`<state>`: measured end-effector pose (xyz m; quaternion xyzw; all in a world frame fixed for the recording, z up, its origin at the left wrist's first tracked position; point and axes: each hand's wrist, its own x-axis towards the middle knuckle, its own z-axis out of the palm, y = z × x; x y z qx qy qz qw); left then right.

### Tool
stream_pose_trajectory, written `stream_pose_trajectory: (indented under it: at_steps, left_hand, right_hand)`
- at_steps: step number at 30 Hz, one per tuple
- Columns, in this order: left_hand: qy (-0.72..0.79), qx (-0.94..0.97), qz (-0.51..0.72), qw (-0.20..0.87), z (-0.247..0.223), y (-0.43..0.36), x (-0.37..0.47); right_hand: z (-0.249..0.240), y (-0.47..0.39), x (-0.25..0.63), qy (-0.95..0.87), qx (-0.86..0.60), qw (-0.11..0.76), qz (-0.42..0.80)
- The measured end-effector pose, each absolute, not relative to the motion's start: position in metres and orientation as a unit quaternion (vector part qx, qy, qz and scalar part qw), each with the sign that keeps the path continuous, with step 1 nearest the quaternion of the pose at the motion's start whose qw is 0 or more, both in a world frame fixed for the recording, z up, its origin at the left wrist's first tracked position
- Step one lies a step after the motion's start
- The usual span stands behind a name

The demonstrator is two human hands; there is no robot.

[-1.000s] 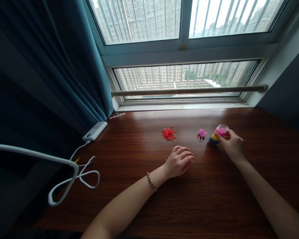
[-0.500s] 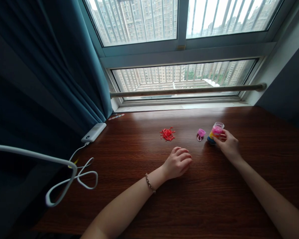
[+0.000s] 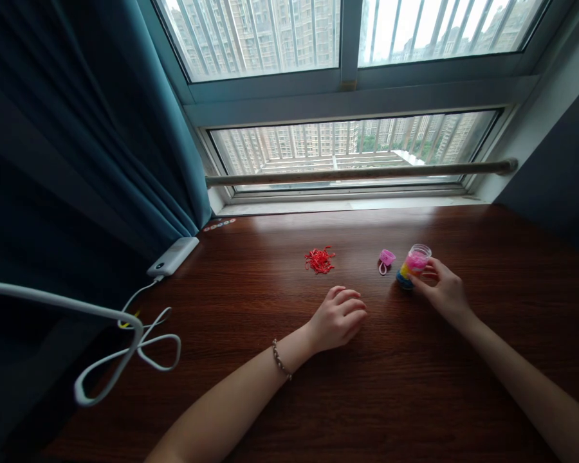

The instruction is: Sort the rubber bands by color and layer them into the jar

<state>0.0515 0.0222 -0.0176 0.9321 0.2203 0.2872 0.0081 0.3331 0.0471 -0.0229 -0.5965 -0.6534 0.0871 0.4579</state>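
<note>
A small clear jar [image 3: 413,266] with pink, yellow and blue layers in it stands a little tilted on the right of the table, its open mouth upward. The thumb and fingers of my right hand [image 3: 444,292] are closed around its right side. Just left of the jar lies a pink cap [image 3: 387,258] with a light loop. My left hand [image 3: 338,317] rests palm down on the wood, fingers loosely bent and slightly apart, holding nothing visible. Beyond it is a pile of thin red strips [image 3: 320,260], which it does not touch.
The brown wooden table [image 3: 415,399] reaches back to the window sill, where a metal rail [image 3: 357,174] crosses. At left, a white device [image 3: 174,256] sits by the blue curtain [image 3: 168,161], and a looped white cable [image 3: 109,313] runs from the left edge.
My right hand and the jar have come slightly nearer to me. The left hand stays resting on the table. The whole view has shifted a little.
</note>
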Motion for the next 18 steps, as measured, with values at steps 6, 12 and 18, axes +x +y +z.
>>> stream_pose_trajectory:
  at_steps: [6, 12, 18]
  left_hand:
    - [0.230, 0.922, 0.312, 0.007, -0.006, 0.040, 0.038]
    - [0.421, 0.821, 0.384, 0.028, -0.019, 0.094, 0.003]
    - [0.537, 0.799, 0.270, 0.023, -0.062, 0.114, -0.010]
  right_hand:
    - [-0.013, 0.029, 0.329, -0.620, -0.571, 0.538, 0.007]
    - [-0.002, -0.008, 0.290, -0.816, -0.388, 0.429, 0.021]
    - [-0.016, 0.042, 0.226, -0.805, -0.426, 0.382, 0.157]
